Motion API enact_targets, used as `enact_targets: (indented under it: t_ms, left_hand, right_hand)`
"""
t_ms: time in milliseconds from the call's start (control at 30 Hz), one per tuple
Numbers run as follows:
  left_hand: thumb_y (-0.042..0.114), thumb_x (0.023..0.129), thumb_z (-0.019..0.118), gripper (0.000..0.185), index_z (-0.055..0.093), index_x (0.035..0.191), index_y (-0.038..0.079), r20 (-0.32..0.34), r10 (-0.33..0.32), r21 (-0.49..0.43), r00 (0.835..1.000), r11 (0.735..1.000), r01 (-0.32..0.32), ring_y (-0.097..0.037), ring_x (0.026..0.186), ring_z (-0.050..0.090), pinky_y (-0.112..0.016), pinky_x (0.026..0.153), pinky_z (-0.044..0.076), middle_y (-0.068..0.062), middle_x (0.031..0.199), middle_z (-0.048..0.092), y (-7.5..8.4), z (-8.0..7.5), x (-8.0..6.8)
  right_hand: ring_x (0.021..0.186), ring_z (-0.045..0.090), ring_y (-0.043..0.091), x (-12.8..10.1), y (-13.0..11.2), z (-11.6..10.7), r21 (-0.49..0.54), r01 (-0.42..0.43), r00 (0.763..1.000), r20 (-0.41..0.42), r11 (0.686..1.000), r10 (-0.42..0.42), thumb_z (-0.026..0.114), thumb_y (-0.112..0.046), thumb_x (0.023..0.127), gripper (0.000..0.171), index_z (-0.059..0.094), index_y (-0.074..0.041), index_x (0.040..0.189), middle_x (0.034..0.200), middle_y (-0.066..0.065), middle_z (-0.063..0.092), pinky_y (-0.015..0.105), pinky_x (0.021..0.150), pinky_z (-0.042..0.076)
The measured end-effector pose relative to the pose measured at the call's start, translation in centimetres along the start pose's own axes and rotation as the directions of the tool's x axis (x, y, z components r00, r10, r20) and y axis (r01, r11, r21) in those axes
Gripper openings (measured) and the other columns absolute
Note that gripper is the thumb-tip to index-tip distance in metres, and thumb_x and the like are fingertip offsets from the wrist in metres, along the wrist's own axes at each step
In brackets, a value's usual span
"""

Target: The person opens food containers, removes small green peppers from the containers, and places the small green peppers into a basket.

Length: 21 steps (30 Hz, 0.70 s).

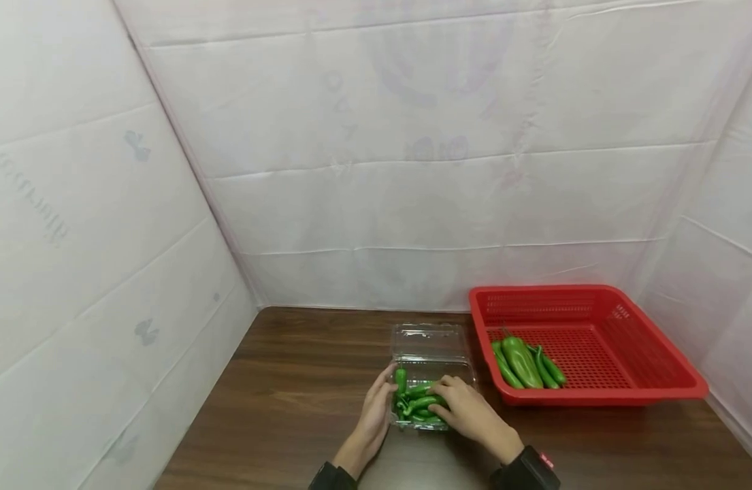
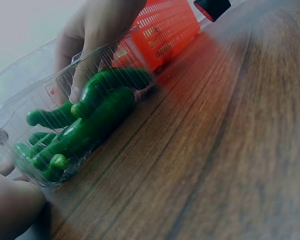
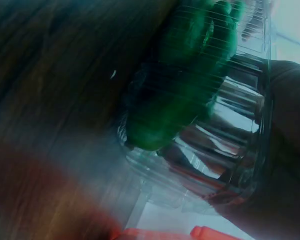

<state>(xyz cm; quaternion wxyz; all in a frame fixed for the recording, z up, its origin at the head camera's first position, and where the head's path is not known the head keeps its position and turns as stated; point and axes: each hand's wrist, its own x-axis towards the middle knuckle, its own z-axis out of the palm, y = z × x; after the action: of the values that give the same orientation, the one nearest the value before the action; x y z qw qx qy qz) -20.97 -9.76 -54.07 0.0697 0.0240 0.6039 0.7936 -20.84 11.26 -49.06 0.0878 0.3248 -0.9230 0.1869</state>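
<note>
A clear plastic clamshell box (image 1: 433,371) stands on the table, its lid (image 1: 429,340) folded back. Several green peppers (image 1: 420,403) lie inside, mostly towards the front and left. My left hand (image 1: 374,407) rests against the box's left side with its fingers fairly straight. Reaching in from the right, my right hand (image 1: 467,408) has thumb and fingers around a green pepper (image 1: 433,401) among the others. Through the box wall in the left wrist view, the right hand's fingers (image 2: 92,55) reach down to the peppers (image 2: 85,130). The right wrist view is dark and blurred.
A red perforated basket (image 1: 602,393) stands right of the box, close to it. Several green peppers (image 1: 522,364) lie in its left part, of differing thickness. White sheeting (image 1: 376,204) walls in the brown wooden table (image 1: 290,381) at the back and sides.
</note>
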Motion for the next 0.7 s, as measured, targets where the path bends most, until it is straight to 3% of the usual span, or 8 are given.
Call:
enact_targets:
  t_ms: [400,567,700]
  left_hand:
    - [0.015,0.100,0.046,0.066,0.025,0.161,0.005,0.012,0.000,0.007,1.000,1.000,0.000,-0.044,0.158,-0.006,-0.062,0.126,-0.006,-0.019,0.172,0.008,0.00,0.03,-0.01]
    - [0.014,0.099,0.046,0.065,0.028,0.160,0.005,0.000,0.002,0.010,1.000,1.000,-0.002,-0.043,0.158,-0.003,-0.061,0.127,-0.004,-0.020,0.172,0.010,0.07,0.16,0.12]
    - [0.015,0.099,0.046,0.065,0.029,0.160,0.005,-0.002,-0.004,0.020,1.000,1.000,0.004,-0.043,0.158,-0.003,-0.062,0.127,-0.004,-0.021,0.172,0.010,0.06,0.17,0.20]
  right_hand:
    - [0.087,0.069,0.019,0.60,0.25,-0.09,0.120,-0.035,0.997,0.075,0.992,0.026,0.075,-0.015,0.090,0.019,0.064,-0.009,0.104,0.100,0.004,0.070,0.029,0.066,0.054]
    - [0.083,0.066,0.017,0.45,0.31,-0.42,0.088,-0.027,0.999,0.037,0.996,0.024,0.078,-0.016,0.088,0.022,0.063,-0.010,0.103,0.096,0.002,0.067,0.029,0.066,0.053]
    - [0.075,0.053,0.010,0.31,0.21,-0.71,0.089,-0.027,1.000,-0.013,0.996,0.028,0.079,-0.016,0.087,0.024,0.059,-0.010,0.098,0.092,0.001,0.053,0.025,0.062,0.047]
